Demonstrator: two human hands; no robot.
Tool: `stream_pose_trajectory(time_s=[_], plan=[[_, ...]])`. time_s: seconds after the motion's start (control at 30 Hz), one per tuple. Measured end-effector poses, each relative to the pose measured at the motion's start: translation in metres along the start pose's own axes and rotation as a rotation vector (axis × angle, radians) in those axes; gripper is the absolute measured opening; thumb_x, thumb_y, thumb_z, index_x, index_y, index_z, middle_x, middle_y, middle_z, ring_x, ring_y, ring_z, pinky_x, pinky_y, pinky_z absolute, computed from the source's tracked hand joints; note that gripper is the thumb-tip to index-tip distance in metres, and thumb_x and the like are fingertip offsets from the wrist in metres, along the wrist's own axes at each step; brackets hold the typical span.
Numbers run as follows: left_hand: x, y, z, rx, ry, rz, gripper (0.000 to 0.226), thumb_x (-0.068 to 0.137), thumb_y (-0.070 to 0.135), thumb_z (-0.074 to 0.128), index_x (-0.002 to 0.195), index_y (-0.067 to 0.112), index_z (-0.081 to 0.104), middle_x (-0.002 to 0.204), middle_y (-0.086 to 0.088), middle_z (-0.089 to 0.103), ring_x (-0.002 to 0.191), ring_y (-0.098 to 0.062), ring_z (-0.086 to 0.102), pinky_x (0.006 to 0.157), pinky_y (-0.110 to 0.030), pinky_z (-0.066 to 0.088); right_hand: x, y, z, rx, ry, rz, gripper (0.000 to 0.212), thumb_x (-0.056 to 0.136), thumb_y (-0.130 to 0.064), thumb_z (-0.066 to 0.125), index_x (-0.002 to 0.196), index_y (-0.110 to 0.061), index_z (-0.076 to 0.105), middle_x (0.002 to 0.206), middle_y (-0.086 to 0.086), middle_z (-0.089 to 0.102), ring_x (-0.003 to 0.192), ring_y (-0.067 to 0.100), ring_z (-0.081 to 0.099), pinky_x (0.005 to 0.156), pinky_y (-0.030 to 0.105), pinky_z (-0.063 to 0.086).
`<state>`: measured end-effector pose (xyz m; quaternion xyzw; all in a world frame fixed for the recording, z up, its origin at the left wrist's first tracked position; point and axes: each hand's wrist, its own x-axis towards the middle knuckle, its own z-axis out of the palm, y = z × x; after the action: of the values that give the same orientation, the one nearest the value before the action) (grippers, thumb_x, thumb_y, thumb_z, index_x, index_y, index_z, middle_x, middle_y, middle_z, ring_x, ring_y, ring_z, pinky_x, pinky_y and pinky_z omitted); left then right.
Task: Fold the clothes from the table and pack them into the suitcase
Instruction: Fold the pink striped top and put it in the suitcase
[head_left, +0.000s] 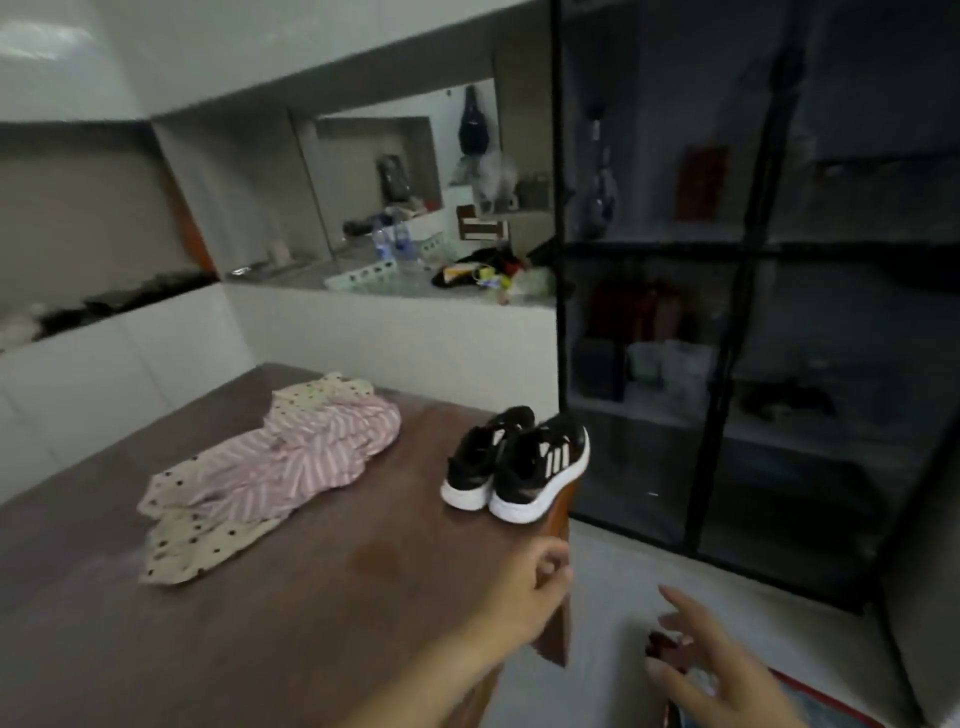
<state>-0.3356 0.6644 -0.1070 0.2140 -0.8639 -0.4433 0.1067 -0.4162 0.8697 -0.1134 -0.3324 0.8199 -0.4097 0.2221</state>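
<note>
A pile of clothes lies on the brown table: pink striped pieces over cream polka-dot ones, all unfolded. A pair of black sneakers with white soles stands at the table's right edge. My left hand hovers over the table's right edge near the corner, fingers loosely curled, holding nothing. My right hand is off the table to the right, fingers spread and empty, above a red-edged object on the floor at the bottom right, only partly in view.
A black-framed glass cabinet with shelves stands right of the table. Behind the table a white ledge carries baskets, bottles and loose items. Grey floor shows between table and cabinet.
</note>
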Motion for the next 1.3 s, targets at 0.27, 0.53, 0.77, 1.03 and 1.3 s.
stream_pose_trajectory(time_s=[0.27,0.53,0.77,1.03,1.3], plan=[[-0.059,-0.078,-0.187,-0.044,0.377,-0.119,0.029,0.087,0.025,0.064,0.104,0.042,0.048,0.110,0.016,0.058,0.096,0.011,0.056,0.089,-0.014,0.044,0.051,-0.141,0.071,-0.081,-0.118,-0.183,0.079,0.045,-0.094,0.047,0.119,-0.072,0.029,0.118,-0.024,0.053,0.096,-0.012,0.058,0.075,0.002,0.042],[-0.032,-0.188,-0.336,0.070,0.320,-0.244,0.043,0.091,0.025,0.060,0.130,0.018,0.045,0.122,0.005,0.054,0.103,-0.009,0.056,0.091,-0.022,0.043,0.140,-0.216,0.201,-0.203,-0.204,-0.203,0.104,0.043,-0.098,0.042,0.134,-0.047,0.033,0.120,-0.022,0.055,0.101,-0.011,0.057,0.088,0.005,0.042],[0.017,-0.274,-0.418,0.118,0.269,-0.302,0.048,0.091,0.021,0.058,0.135,0.017,0.042,0.120,0.007,0.051,0.111,-0.013,0.053,0.088,-0.019,0.038,0.232,-0.269,0.311,-0.358,-0.275,-0.096,0.081,0.080,-0.056,0.062,0.146,-0.029,0.024,0.124,-0.006,0.055,0.105,0.008,0.056,0.091,0.017,0.041],[0.051,-0.345,-0.439,0.276,0.162,-0.275,0.047,0.089,0.021,0.054,0.135,0.027,0.044,0.128,0.011,0.055,0.113,-0.010,0.055,0.090,-0.020,0.042,0.321,-0.298,0.383,-0.623,-0.145,-0.017,0.076,0.085,-0.044,0.056,0.148,-0.033,0.015,0.144,0.000,0.030,0.131,0.024,0.038,0.098,0.041,0.043],[0.062,-0.390,-0.434,0.411,0.114,-0.270,0.047,0.086,0.030,0.052,0.131,0.038,0.043,0.124,0.010,0.056,0.112,-0.014,0.056,0.088,-0.029,0.046,0.354,-0.295,0.415,-0.831,-0.146,0.046,0.067,0.090,-0.048,0.047,0.147,-0.026,0.019,0.148,-0.001,0.024,0.133,0.027,0.031,0.096,0.048,0.041]])
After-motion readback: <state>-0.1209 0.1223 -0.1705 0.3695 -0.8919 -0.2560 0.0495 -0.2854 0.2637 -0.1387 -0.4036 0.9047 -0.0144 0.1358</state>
